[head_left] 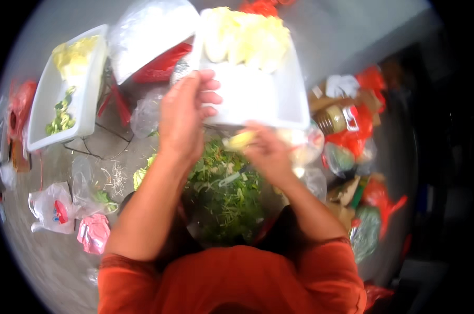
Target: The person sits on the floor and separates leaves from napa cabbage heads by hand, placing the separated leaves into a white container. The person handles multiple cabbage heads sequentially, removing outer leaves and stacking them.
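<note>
My left hand is raised at the near left edge of a white plastic bin, its fingers slightly apart and nothing seen in it. Pale yellow-white cabbages, probably napa, fill the far end of that bin. Just below the bin's near rim, my right hand pinches a small pale yellow piece, perhaps a bit of cabbage leaf; motion blurs it. Beneath both hands, between my knees, lies a heap of green leaf trimmings. A light-coloured, blurred strip rests on it.
At left, a second white bin holds yellow leaves and green leafy pieces. A large clear plastic bag stands between the bins. Plastic bags lie on the floor at left. A jar and red bags crowd the right.
</note>
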`<state>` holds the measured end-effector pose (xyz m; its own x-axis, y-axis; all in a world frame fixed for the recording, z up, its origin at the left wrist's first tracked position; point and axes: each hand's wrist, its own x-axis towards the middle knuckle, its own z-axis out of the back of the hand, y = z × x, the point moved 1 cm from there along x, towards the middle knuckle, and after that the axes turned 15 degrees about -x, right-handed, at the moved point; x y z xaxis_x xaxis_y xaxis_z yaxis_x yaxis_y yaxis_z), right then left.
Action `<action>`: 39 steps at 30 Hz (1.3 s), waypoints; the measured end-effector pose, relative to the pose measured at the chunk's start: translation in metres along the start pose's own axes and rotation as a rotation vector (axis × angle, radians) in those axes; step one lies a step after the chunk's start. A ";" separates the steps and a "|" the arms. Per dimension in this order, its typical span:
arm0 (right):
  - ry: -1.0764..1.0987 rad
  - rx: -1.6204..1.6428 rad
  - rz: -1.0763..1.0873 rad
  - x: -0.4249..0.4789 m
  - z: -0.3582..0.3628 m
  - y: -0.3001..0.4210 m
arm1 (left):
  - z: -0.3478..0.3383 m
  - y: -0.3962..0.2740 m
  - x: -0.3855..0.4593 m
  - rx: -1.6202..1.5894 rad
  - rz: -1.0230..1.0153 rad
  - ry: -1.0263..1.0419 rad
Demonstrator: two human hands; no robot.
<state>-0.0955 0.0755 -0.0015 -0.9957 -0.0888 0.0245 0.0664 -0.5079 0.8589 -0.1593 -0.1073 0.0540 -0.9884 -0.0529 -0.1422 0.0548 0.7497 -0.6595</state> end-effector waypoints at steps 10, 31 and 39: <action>-0.244 -0.079 -0.027 -0.023 0.085 -0.015 | -0.001 0.021 -0.012 0.087 -0.013 0.130; -0.305 -0.020 -0.421 -0.133 0.213 -0.077 | -0.037 0.153 -0.115 0.774 0.341 0.927; 0.405 -0.797 -0.390 -0.153 0.223 -0.209 | 0.002 0.221 -0.115 0.792 0.607 0.724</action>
<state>0.0291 0.3866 -0.0706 -0.8694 -0.0036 -0.4941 -0.0911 -0.9817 0.1674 -0.0337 0.0630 -0.0766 -0.6095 0.7312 -0.3065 0.3542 -0.0948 -0.9304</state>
